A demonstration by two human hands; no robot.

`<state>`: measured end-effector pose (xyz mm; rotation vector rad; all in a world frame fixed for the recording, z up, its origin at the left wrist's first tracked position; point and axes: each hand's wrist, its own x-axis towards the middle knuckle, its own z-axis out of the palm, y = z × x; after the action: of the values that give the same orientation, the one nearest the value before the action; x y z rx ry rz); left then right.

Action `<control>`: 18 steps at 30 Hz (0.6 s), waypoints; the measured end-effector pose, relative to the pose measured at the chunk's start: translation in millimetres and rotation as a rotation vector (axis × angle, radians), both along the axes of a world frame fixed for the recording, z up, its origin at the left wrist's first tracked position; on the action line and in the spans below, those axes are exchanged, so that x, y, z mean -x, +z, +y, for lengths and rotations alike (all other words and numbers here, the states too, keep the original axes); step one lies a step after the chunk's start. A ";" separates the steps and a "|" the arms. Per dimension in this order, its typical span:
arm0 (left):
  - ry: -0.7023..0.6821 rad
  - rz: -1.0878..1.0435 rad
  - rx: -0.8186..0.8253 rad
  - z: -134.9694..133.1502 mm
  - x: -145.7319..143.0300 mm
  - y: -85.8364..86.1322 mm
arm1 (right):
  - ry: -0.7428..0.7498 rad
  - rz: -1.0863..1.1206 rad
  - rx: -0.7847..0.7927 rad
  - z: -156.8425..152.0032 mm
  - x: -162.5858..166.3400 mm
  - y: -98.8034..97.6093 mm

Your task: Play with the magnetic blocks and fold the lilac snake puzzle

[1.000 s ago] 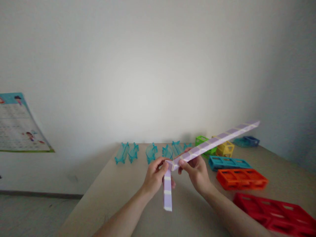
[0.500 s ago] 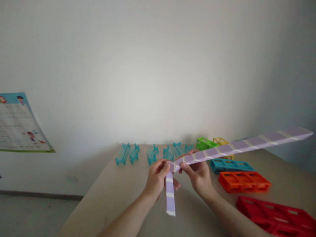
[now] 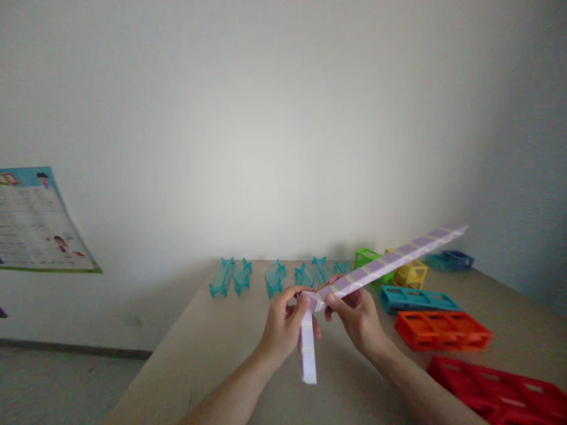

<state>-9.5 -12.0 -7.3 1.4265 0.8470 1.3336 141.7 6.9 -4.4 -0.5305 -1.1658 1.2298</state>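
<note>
Both my hands hold a long lilac strip (image 3: pixel 390 258) made of square tiles with pale joints, above the beige table (image 3: pixel 212 348). My left hand (image 3: pixel 283 326) pinches the strip at its bend, where a short piece (image 3: pixel 307 353) hangs straight down. My right hand (image 3: pixel 357 313) grips the long piece just past the bend; that piece slants up to the right and ends near the right wall.
Along the table's back edge lie several clear teal curved pieces (image 3: pixel 274 275). To the right sit green (image 3: pixel 367 258), yellow (image 3: pixel 411 273), teal (image 3: pixel 416 300), orange (image 3: pixel 443 329) and red (image 3: pixel 500 386) frame blocks. A poster (image 3: pixel 35 221) hangs on the left wall.
The long end of the strip swung out to the right and lower, then came back up and inward. My hands stayed at the bend and shifted slightly.
</note>
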 end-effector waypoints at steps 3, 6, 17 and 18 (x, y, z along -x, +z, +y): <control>0.025 -0.018 0.005 0.3 -2.5 -0.3 | -0.073 -0.016 -0.053 0.4 0.5 -2.3; 0.031 -0.101 0.046 0.3 -6.2 -0.7 | -0.152 -0.043 -0.132 -2.0 1.4 -2.6; -0.007 -0.503 0.289 -1.9 -14.3 8.6 | -0.278 -0.442 -0.474 -9.6 -7.7 1.6; -0.020 -0.534 0.286 -1.9 -13.2 9.2 | -0.270 -0.444 -0.424 -10.1 -7.9 2.9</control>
<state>3.8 -13.9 1.9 0.7984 0.6283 1.4198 149.6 -3.1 -1.5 -0.6297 -1.6183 0.6185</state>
